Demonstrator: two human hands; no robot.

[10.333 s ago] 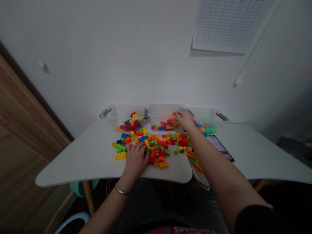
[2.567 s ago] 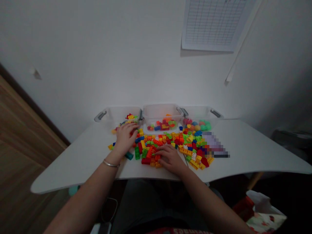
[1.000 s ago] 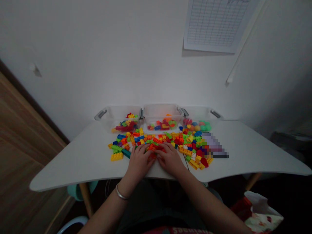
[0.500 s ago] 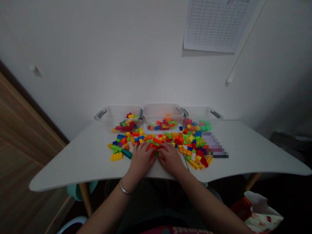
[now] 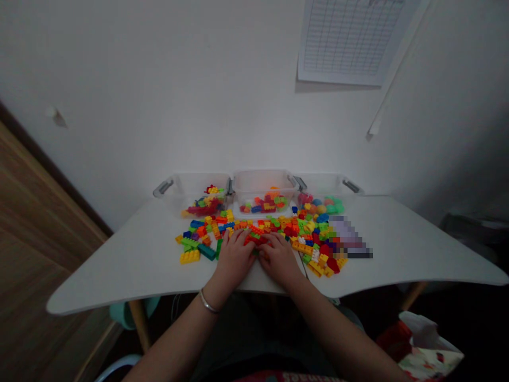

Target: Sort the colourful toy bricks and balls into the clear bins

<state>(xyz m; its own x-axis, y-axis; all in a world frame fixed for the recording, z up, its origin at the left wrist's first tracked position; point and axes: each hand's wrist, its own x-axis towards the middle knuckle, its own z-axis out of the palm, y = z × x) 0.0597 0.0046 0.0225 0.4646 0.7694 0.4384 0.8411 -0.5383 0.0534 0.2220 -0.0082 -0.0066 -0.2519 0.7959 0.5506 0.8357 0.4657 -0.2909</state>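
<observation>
My left hand and my right hand meet at the front of a spread of coloured plastic building bricks on a white table. Their curled fingers close around a small clump of red bricks, partly hidden by the fingers. A yellow brick and a teal brick lie just left of my left hand. A metal bangle circles my left wrist.
Along the back edge stand several clear plastic bins with grey clips, holding bricks and coloured balls. A pixelated flat device lies at the right of the bricks. A printed grid sheet hangs on the wall.
Over the earlier frames my hands have come together from apart onto the red bricks. In the last half second my left hand has slid slightly right, closer to my right hand.
</observation>
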